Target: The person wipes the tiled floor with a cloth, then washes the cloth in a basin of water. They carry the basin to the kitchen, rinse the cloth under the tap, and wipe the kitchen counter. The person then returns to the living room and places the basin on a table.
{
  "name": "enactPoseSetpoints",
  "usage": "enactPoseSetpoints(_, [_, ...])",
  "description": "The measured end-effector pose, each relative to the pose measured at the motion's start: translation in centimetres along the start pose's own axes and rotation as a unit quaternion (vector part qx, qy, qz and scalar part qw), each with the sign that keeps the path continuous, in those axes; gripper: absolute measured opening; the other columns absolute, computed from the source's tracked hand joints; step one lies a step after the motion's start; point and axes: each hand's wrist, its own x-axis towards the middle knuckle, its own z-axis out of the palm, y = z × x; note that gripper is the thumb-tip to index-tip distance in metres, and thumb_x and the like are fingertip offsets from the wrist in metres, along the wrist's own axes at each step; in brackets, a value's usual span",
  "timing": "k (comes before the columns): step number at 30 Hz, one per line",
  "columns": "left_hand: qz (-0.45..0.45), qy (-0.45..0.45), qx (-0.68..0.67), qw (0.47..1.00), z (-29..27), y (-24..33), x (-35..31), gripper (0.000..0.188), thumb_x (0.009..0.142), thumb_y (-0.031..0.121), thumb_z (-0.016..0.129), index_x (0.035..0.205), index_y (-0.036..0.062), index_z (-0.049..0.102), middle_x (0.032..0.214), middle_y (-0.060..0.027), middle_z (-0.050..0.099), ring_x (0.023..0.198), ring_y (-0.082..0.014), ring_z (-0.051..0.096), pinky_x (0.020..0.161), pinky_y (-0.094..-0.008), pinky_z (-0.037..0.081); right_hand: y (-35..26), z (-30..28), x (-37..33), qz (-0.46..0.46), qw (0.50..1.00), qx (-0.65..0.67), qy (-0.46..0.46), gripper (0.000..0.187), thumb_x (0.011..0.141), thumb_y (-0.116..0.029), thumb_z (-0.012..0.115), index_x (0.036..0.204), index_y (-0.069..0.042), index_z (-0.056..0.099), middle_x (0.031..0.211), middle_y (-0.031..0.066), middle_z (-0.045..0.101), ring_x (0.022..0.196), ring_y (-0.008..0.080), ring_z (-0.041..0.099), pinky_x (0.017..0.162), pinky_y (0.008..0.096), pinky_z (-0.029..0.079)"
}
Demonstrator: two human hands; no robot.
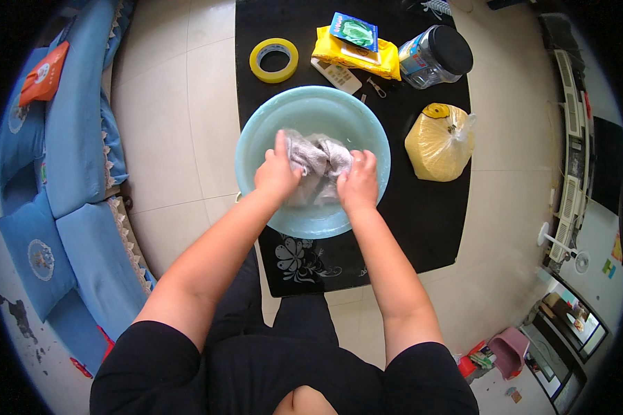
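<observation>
A light blue plastic basin (pixel 256 117) with water in it stands on a black table. Bunched up inside is a wet, greyish-white cloth (pixel 313 158), its lower part spread in the water. My left hand (pixel 278 171) grips the cloth's left side, thumb toward the middle. On the opposite side my right hand (pixel 359 178) has its fingers curled over the cloth's right end. Both hands are within the basin's rim, and the parts of the cloth under the fingers are hidden.
Behind the basin lie a yellow tape roll (pixel 274 60), a yellow packet (pixel 356 54), a white remote control (pixel 336 75) and a black-lidded clear jar (pixel 437 57). A bag of yellow grain (pixel 440 142) sits at the right. The black table (pixel 422 228) has a flower-patterned front; a blue sofa (pixel 83 138) is left.
</observation>
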Motion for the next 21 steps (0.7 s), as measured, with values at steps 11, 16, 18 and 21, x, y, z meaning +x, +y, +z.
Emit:
enactPoseSetpoints(11, [0.130, -0.074, 0.286, 0.947, 2.8, -1.7, 2.2, 0.085, 0.070, 0.028, 0.064, 0.140, 0.0241, 0.016, 0.145, -0.0187, 0.003, 0.133, -0.0363, 0.008, 0.105, -0.0481, 0.017, -1.4, 4.7, 2.3, -0.103, 0.936, -0.201, -0.268, 0.083, 0.074, -0.047, 0.059, 0.139, -0.031, 0.012, 0.147, 0.0080, 0.002, 0.133, 0.0377, -0.004, 0.105, 0.0545, 0.001])
enactPoseSetpoints(16, [0.153, -0.024, 0.173, 0.973, 3.0, -2.3, 3.7, 0.092, 0.062, 0.024, 0.071, 0.139, 0.0228, 0.019, 0.141, -0.0178, 0.017, 0.130, -0.0381, 0.018, 0.104, -0.0461, 0.021, -1.6, 3.4, 5.1, -0.112, 0.948, -0.156, -0.254, 0.074, 0.069, -0.020, 0.067, 0.133, -0.026, 0.031, 0.143, 0.0095, 0.019, 0.132, 0.0329, 0.016, 0.106, 0.0496, 0.014])
enactPoseSetpoints(18, [0.146, -0.015, 0.080, 0.986, 2.6, -2.3, 3.5, 0.093, 0.060, 0.020, 0.073, 0.137, 0.0214, 0.023, 0.139, -0.0163, 0.024, 0.127, -0.0390, 0.024, 0.104, -0.0456, 0.023, -1.5, 3.5, 4.3, -0.134, 0.969, -0.137, -0.154, 0.060, 0.067, -0.016, 0.066, 0.122, -0.018, 0.041, 0.135, 0.0124, 0.032, 0.127, 0.0318, 0.027, 0.102, 0.0455, 0.023])
enactPoseSetpoints(21, [0.209, 0.074, 0.105, 0.969, 2.4, -2.4, 2.1, 0.091, 0.056, 0.017, 0.074, 0.135, 0.0192, 0.028, 0.132, -0.0144, 0.036, 0.122, -0.0364, 0.033, 0.103, -0.0462, 0.025, -2.1, 2.0, 2.8, -0.058, 0.984, 0.029, -0.166, 0.044, 0.066, -0.014, 0.065, 0.107, -0.010, 0.049, 0.119, 0.0157, 0.048, 0.114, 0.0319, 0.042, 0.093, 0.0417, 0.036])
